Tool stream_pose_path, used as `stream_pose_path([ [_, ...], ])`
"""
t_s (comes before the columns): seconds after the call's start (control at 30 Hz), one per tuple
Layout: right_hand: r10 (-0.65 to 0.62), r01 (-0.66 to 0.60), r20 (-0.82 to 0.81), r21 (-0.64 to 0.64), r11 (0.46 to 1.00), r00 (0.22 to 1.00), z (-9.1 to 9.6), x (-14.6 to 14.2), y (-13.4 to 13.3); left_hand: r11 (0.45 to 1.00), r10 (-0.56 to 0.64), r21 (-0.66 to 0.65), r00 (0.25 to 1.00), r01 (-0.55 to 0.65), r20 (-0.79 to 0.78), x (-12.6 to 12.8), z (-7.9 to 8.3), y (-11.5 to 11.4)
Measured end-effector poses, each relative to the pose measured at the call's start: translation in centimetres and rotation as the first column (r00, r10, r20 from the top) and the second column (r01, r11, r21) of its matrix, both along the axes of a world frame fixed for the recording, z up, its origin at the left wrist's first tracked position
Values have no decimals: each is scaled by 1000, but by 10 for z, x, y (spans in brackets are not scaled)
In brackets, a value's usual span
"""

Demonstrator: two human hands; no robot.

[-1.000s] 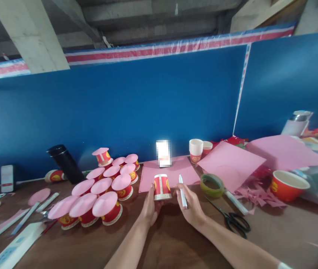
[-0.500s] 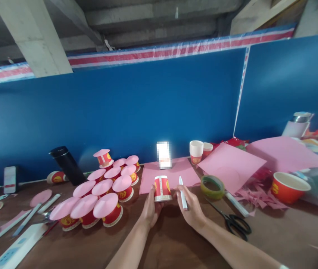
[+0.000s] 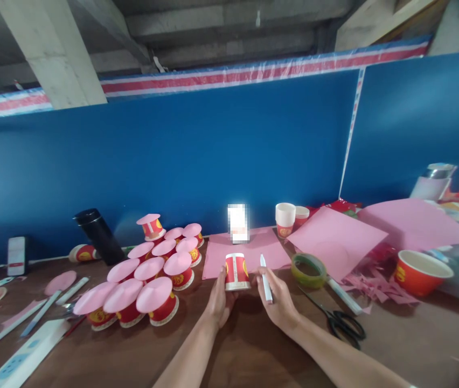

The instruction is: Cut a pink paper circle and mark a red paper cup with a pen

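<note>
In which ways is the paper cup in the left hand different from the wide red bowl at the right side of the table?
The paper cup is held in the left hand, while the red bowl stands on the table. The paper cup is upside down, rim lowest; the red bowl's opening faces up, showing its pale inside. The paper cup looks narrower than the red bowl. Both are red outside with yellow marks.

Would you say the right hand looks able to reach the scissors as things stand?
Probably yes: the scissors lie uncovered nearby on the table, though the right hand holds a white pen.
</note>
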State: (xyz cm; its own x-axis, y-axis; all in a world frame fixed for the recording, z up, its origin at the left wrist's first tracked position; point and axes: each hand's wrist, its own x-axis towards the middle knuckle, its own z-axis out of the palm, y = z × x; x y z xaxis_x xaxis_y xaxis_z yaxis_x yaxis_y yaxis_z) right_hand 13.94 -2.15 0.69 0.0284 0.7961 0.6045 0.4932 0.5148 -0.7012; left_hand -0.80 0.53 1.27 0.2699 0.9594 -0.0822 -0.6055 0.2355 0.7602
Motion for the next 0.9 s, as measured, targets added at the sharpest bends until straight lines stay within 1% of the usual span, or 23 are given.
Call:
stream_pose_path([
  [0.2,17,-17,-19,3,1000,1000,-1,-1,1,1000,-14,3,1000,14,-3,-1,-1,1],
  [0.37,14,-14,-7,-11,1000,1000,-1,0,1,1000,3,-22,1000,-4,-16,-1,-2,2],
  [0.53,5,-5,-11,3,1000,1000,-1,0,0,1000,-16,10,1000,16,-2,-1,-3,2],
  [0.7,13,-13,0,-21,1000,1000,-2,-1,1,1000,3,-4,999,-4,-37,-1,-1,1],
  [0.9,11,-11,6,-6,1000,1000,-4,0,2,1000,-16,4,999,16,-29,0,-1,2],
])
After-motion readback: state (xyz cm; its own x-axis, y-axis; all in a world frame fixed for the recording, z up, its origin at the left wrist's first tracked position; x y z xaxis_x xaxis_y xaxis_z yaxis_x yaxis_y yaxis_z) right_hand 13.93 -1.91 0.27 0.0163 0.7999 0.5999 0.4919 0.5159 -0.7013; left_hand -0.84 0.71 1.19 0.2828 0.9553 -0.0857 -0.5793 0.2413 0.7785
